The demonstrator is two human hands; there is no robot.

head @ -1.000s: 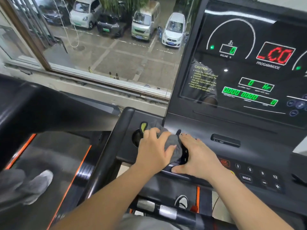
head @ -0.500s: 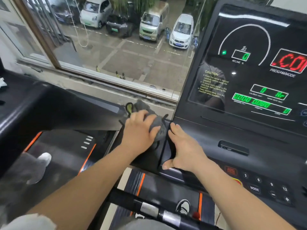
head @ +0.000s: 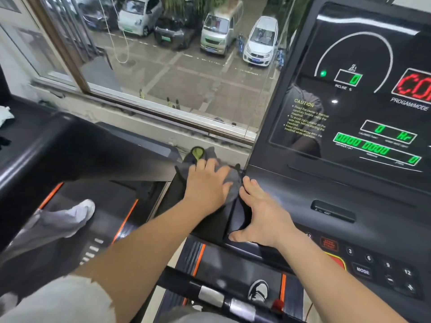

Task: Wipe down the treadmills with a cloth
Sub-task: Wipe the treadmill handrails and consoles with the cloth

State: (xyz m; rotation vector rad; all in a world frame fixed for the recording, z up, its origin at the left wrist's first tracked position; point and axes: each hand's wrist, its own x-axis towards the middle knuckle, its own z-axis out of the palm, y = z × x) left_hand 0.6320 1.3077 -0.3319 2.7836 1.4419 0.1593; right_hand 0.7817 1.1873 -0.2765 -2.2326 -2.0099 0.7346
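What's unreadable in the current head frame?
Head view only.
- Red display: cut off by the right edge.
- Console: parts covered by cloth, left hand and right hand.
- Shoe at left: motion-blurred.
- Labels under green readouts: too small.

Left hand (head: 207, 185) presses grey cloth (head: 233, 177) onto treadmill console (head: 303, 194).

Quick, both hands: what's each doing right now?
Left hand: open, pressing the cloth on the console.
Right hand: open, flat on the console, holding nothing.
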